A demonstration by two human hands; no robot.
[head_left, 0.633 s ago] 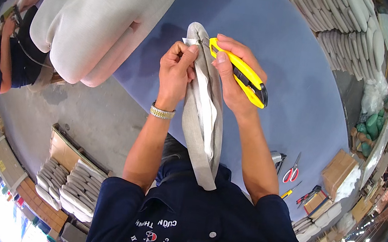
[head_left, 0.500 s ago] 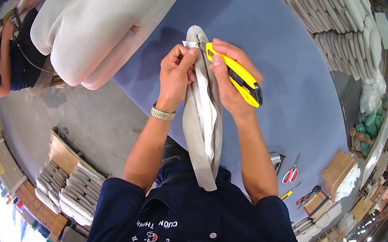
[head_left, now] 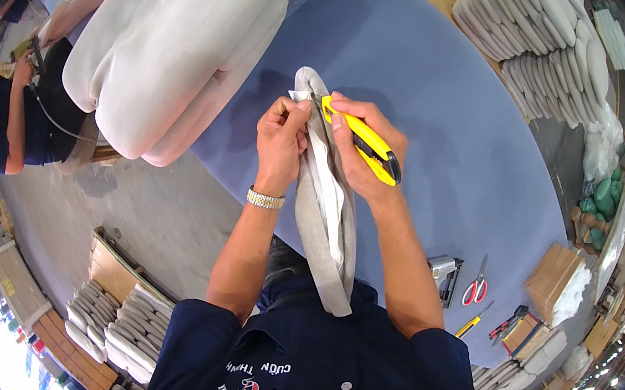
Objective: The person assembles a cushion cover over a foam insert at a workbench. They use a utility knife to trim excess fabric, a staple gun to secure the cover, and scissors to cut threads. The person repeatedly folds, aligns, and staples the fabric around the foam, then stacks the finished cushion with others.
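A long, narrow grey fabric-covered piece stands between my forearms, its lower end against my shirt. Its open seam shows a white inner strip. My left hand pinches the fabric edge and a bit of white material near the upper end. In my right hand is a yellow and black utility knife, its front end at the seam close to my left fingertips. The blade tip is too small to make out.
Large grey upholstered cushions lie on the blue table at upper left. A staple gun, red-handled scissors and a yellow screwdriver lie at right. Stacked grey pads stand at far right. A co-worker holds a tool at left.
The knife and both hands sit slightly lower in view, along with the grey piece. The knife's front end has drawn a little down the seam. My left hand keeps its pinch.
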